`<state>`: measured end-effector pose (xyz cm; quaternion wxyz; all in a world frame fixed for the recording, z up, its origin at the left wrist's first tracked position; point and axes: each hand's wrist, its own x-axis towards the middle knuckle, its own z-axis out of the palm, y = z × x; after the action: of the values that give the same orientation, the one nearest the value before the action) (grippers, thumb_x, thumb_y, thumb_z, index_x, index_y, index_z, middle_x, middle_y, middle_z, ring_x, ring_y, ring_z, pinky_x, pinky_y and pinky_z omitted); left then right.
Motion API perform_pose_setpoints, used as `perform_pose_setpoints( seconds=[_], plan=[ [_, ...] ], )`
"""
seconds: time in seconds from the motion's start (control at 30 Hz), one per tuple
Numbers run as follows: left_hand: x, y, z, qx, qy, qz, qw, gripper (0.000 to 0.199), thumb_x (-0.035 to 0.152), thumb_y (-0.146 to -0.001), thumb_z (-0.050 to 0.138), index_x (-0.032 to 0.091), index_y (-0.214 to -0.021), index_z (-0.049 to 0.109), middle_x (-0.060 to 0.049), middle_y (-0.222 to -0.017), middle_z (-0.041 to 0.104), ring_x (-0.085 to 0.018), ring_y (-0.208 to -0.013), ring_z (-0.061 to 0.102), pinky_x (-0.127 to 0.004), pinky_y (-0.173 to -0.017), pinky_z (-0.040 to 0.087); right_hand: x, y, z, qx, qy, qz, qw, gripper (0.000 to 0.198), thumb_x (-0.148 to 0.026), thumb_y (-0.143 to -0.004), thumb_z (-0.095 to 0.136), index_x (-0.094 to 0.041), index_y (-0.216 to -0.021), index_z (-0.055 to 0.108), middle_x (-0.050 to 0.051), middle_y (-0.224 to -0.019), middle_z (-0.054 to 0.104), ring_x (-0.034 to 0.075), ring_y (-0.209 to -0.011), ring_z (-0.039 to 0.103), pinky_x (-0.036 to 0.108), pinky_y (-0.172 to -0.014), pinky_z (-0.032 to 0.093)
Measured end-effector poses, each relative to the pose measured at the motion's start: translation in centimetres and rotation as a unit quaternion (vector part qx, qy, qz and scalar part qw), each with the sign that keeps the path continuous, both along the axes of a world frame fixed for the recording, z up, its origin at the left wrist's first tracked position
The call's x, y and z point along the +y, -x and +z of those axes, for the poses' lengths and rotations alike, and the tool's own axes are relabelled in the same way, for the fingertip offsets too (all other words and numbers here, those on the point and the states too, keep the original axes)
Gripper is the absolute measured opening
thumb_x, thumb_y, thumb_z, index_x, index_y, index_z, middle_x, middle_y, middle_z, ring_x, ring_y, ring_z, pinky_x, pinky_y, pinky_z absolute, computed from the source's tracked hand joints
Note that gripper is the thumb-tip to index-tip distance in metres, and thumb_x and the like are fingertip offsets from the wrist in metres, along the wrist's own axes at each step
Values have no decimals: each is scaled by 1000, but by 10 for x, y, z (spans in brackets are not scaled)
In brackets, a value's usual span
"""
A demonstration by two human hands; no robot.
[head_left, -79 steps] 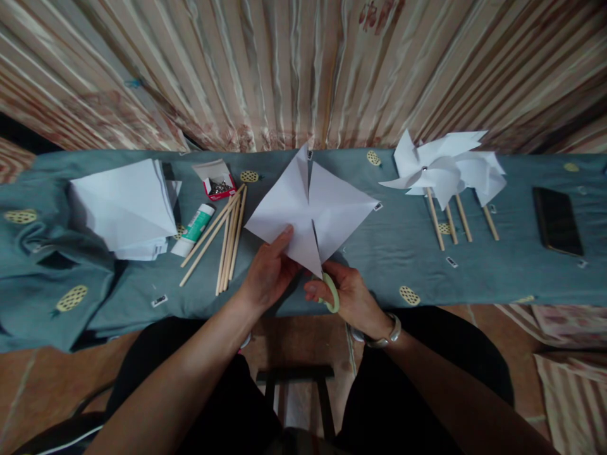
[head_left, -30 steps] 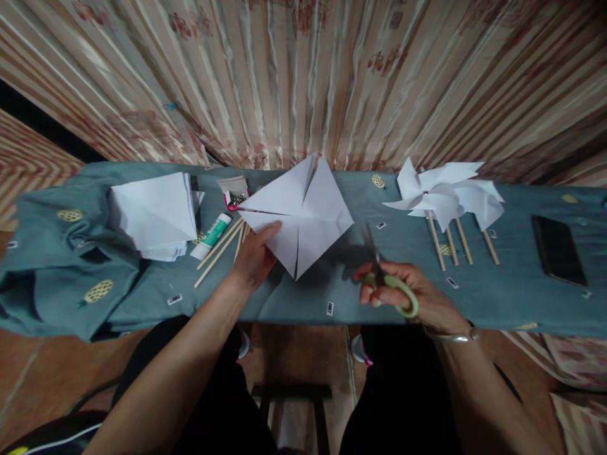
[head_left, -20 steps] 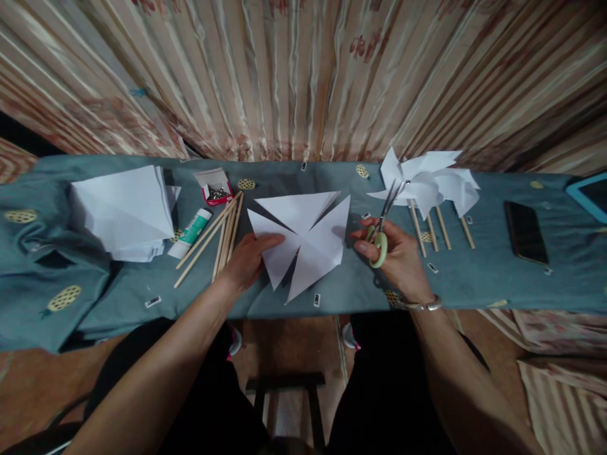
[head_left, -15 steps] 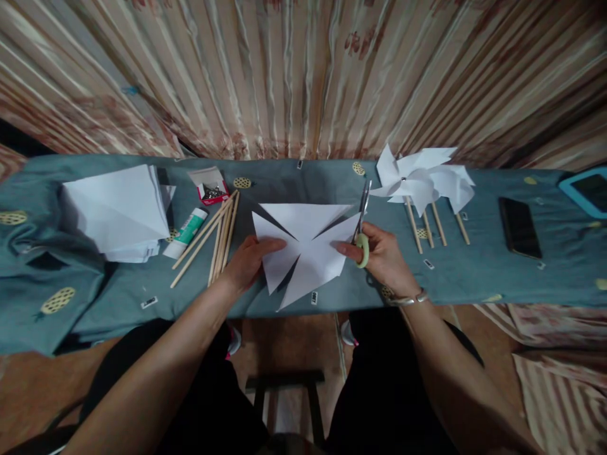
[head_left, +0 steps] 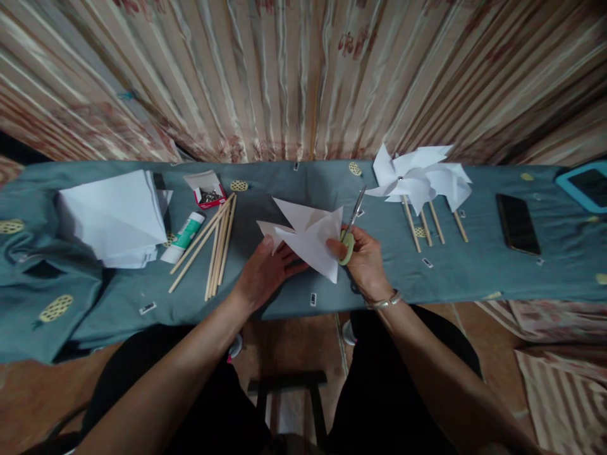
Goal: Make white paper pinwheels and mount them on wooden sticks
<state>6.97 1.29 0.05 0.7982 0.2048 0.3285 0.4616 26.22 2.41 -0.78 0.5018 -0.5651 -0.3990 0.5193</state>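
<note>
A white paper sheet (head_left: 310,243), slit inward from its corners, is tilted and partly folded between my hands above the table. My left hand (head_left: 265,268) lies at its left side, thumb against a paper flap and the other fingers stretched underneath. In my right hand (head_left: 365,256) are scissors (head_left: 349,246) with pale green handles, their blades pointing up and away. The right thumb also presses on the paper's right part. What the right fingers do behind the sheet is hidden.
Left of the hands lie wooden sticks (head_left: 221,246), a glue stick (head_left: 183,237), an open red box of small metal pins (head_left: 208,194) and a paper stack (head_left: 114,218). Paper pinwheels (head_left: 412,177) on sticks, a phone (head_left: 518,222) and a blue-framed device (head_left: 585,186) lie rightward.
The sheet went from nearly flat and spread to tilted and folded. My right hand moved left with the scissors and paper, while my left fingers spread out beneath the sheet.
</note>
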Motion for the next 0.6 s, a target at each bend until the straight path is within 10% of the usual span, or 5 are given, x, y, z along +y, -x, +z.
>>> perform_pose_setpoints(
  seconds=[0.6],
  plan=[
    [-19, -14, -1, 96, -42, -7, 994, 45, 46, -62, 84, 21, -97, 70, -8, -104, 74, -29, -106, 66, -46, -90, 54, 4, 1, -1, -15, -9, -50, 999, 44, -50, -55, 84, -23, -80, 61, -6, -64, 60, 10, -55, 51, 25, -54, 44]
  ],
)
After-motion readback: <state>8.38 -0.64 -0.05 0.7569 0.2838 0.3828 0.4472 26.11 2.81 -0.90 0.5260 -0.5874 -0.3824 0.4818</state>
